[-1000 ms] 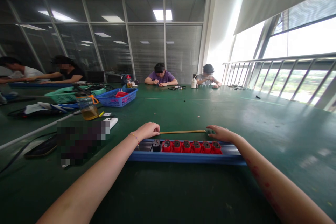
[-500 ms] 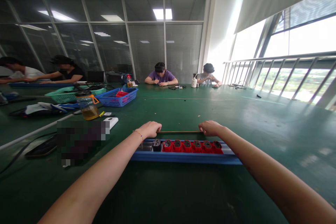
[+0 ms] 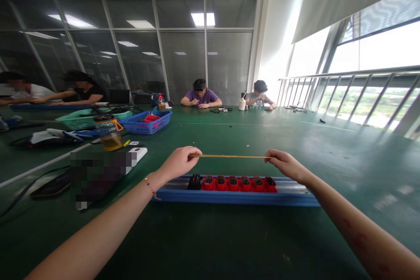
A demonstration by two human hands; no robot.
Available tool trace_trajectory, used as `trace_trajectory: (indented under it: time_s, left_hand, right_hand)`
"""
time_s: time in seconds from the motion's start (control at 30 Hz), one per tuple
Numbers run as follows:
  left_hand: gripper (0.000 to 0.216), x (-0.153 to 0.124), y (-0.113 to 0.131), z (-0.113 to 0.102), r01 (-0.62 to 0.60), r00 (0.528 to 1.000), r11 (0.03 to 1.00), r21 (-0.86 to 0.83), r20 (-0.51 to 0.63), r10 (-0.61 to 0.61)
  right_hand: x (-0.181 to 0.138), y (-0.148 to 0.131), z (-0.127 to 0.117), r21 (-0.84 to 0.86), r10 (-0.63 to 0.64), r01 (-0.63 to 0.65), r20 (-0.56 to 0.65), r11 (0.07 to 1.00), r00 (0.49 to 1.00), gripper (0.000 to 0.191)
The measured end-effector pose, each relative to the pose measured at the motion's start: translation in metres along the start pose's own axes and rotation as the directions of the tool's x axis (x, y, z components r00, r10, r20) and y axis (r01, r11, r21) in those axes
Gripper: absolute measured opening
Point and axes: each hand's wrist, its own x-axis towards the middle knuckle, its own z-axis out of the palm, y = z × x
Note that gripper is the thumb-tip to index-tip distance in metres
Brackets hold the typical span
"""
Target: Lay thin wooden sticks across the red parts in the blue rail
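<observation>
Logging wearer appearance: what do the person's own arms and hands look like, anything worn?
Both forearms are bare, no sleeves in view. Left hand and right hand are ungloved. A thin bracelet of small coloured beads circles the left wrist; nothing on the right.

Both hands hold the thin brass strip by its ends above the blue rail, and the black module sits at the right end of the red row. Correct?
No: the head view shows the black module at the left end of the red row. The left hand and right hand hold the brass strip by its ends above the blue rail.
</observation>
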Motion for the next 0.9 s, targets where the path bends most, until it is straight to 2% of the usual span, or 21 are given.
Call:
trace_trajectory:
  time_s: [0.17, 0.27, 0.33, 0.4, 0.63, 0.9]
  left_hand:
    - [0.035, -0.023, 0.020, -0.001, 0.076, 0.993, 0.995, -0.071, 0.098, -0.069]
    - [0.041, -0.030, 0.024, 0.000, 0.106, 0.989, 0.985, -0.139, 0.113, -0.090]
    - [0.039, -0.033, 0.024, 0.001, 0.138, 0.988, 0.981, -0.138, 0.086, -0.127]
    - [0.036, -0.034, 0.022, 0.004, 0.171, 0.984, 0.980, -0.106, 0.064, -0.165]
    - [0.035, -0.035, 0.012, 0.010, 0.212, 0.973, 0.964, -0.163, 0.132, -0.191]
    - [0.038, -0.036, 0.011, 0.004, 0.228, 0.965, 0.945, -0.236, 0.183, -0.188]
  right_hand:
    - [-0.030, -0.011, 0.000, 0.258, 0.001, -0.041, 0.151, 0.965, 0.989, 0.026]
    - [-0.037, -0.016, -0.001, 0.342, 0.033, -0.075, 0.128, 0.937, 0.991, 0.033]
    - [-0.037, -0.017, 0.001, 0.341, 0.091, -0.106, 0.060, 0.934, 0.994, 0.037]
    - [-0.036, -0.017, 0.005, 0.338, 0.121, -0.128, 0.042, 0.932, 0.992, 0.037]
    - [-0.037, -0.013, 0.006, 0.350, 0.158, -0.214, 0.182, 0.912, 0.971, 0.037]
    - [-0.040, -0.011, 0.004, 0.335, 0.094, -0.185, 0.270, 0.924, 0.958, 0.039]
